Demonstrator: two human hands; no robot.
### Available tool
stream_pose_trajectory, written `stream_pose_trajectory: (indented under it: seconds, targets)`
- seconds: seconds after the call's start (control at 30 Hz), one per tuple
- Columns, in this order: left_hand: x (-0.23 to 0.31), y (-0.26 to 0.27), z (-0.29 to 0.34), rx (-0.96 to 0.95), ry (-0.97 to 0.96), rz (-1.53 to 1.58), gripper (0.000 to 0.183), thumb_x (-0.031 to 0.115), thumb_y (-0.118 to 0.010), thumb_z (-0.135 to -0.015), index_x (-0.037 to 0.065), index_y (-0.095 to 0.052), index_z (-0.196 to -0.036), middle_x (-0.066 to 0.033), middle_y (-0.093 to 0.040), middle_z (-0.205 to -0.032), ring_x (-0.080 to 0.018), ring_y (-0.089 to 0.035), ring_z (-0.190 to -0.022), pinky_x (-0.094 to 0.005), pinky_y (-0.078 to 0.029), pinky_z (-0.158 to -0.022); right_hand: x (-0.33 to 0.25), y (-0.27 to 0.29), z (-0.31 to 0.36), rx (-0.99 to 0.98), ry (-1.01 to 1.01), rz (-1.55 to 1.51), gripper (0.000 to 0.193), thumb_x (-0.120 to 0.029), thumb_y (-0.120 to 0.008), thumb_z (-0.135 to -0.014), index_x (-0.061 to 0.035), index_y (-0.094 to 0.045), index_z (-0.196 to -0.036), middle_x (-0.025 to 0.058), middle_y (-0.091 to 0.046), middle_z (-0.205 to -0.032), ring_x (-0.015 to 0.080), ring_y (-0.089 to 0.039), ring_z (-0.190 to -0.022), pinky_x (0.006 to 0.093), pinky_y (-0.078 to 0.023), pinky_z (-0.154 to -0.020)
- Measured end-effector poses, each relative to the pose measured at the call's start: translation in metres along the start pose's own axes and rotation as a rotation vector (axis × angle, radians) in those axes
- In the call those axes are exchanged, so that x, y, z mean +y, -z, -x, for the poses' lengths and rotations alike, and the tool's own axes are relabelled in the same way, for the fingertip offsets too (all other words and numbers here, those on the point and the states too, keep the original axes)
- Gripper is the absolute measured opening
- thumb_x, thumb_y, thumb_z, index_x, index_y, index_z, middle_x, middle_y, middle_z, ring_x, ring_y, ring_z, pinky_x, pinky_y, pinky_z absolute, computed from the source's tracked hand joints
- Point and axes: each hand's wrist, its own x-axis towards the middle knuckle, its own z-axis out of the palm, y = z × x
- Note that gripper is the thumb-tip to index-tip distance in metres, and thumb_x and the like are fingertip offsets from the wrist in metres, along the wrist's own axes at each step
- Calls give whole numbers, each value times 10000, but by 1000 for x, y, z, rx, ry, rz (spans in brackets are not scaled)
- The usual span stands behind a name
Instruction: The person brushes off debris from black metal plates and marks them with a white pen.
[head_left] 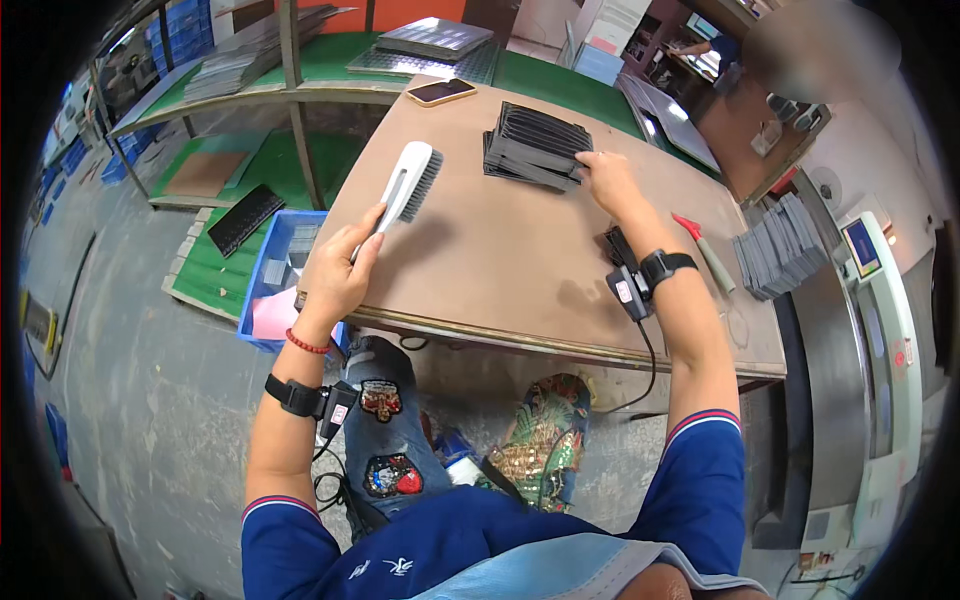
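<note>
My left hand [342, 262] is closed round the handle of a white brush [408, 172], raised over the left side of the table with its grey bristles facing right. At the table's far middle lies a stack of thin black slotted plates [540, 135], its layers slightly uneven. My right hand [608, 182] reaches to the stack's right edge, thumb and fingers pinched on the corner of a plate; how many plates they grip, I cannot tell. Both wrists carry black straps with small devices and cables.
A phone [441, 92] lies near the table's far left edge. On the right are a red-and-grey hand tool [705, 252] and a row of grey plates [780, 247]. A blue bin [262, 262] stands at the left, below shelves [340, 90] bearing metal sheets. Another person works in the background.
</note>
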Motion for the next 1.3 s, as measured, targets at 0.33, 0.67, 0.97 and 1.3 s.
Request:
stream_pose_trajectory:
  seconds: [0.33,0.67,0.97,1.3]
  targets:
    - [-5,4,2,37,-58,-13,375,148,-545,-949,114,-582,-1320,-90,-526,-704,-192,-513,-640,-310,-409,-622,-101,61,141,394,362,53,239,-102,-599,-752,-33,-666,-971,81,-695,-893,219,-643,-781,347,-475,-666]
    - [3,0,-5,-43,7,-70,384,196,-589,-938,110,-583,-1312,-133,-627,-773,-225,-594,-692,-306,-465,-667,-164,3,208,460,71,-463,231,-99,-780,-707,-43,-704,-918,73,-691,-975,230,-631,-855,359,-482,-733]
    - [69,-12,1,-445,-113,-425,388,221,-615,-904,108,-581,-1273,-181,-665,-884,-368,-649,-775,-420,-504,-673,-170,-23,217,728,43,-467,296,-48,-774,-713,-54,-717,-1003,60,-620,-915,250,-632,-867,364,-498,-746]
    - [84,-39,-9,-521,-281,-691,421,159,-585,-905,174,-550,-1324,-109,-591,-678,-305,-613,-594,-412,-477,-514,-170,-31,213,816,47,-418,226,-24,-741,-704,-55,-724,-927,44,-611,-895,223,-641,-852,338,-530,-762]
